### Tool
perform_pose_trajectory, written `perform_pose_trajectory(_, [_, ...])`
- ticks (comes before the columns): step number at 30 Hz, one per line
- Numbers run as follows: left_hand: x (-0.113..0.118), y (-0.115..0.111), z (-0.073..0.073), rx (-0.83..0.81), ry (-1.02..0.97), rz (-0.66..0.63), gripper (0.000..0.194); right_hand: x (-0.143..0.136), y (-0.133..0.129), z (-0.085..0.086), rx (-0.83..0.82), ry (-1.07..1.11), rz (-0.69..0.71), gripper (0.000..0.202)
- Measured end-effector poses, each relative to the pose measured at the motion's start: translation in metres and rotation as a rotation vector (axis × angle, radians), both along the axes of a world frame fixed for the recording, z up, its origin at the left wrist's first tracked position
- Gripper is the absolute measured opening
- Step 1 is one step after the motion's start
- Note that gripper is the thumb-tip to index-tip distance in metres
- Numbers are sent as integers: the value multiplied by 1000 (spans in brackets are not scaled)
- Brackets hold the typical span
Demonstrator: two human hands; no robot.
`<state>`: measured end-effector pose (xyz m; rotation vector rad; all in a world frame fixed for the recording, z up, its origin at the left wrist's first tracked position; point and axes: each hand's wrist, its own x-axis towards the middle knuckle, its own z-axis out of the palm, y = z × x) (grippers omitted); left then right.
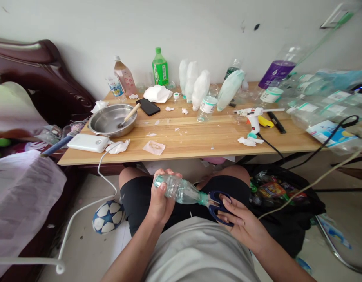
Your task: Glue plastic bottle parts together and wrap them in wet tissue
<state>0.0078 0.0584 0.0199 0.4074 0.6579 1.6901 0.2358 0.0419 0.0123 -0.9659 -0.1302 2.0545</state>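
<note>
Two-handed grip above the lap
Left hand fingers wrap a clear bottle near one end; right hand fingers hold blue-handled scissors at its other end. Beyond, the surface bears a white glue gun and, farther left, a metal bowl with a brush.

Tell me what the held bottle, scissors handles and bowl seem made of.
Held bottle: likely thin, glossy plastic; it's see-through. Scissors handles: probably smooth plastic, being solid dark blue. Bowl: apparently shiny metal, perhaps stainless steel, given its silvery reflections.
</note>
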Motion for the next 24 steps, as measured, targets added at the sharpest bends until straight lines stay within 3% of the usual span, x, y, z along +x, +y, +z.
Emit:
perform_pose_trajectory(11, [-3, 2, -5, 41, -72, -39, 40, -5, -4, 0, -21, 3, -26, 27])
perform_pose_trajectory(19, [-1, -1, -7, -17, -112, -18, 45, -8, -7, -4, -17, 23, -34, 29])
perform_pose_trajectory(24, [-8, 5, -7, -102, -125, 48, 47, -4, 0, -7, 100, -89, 20, 33])
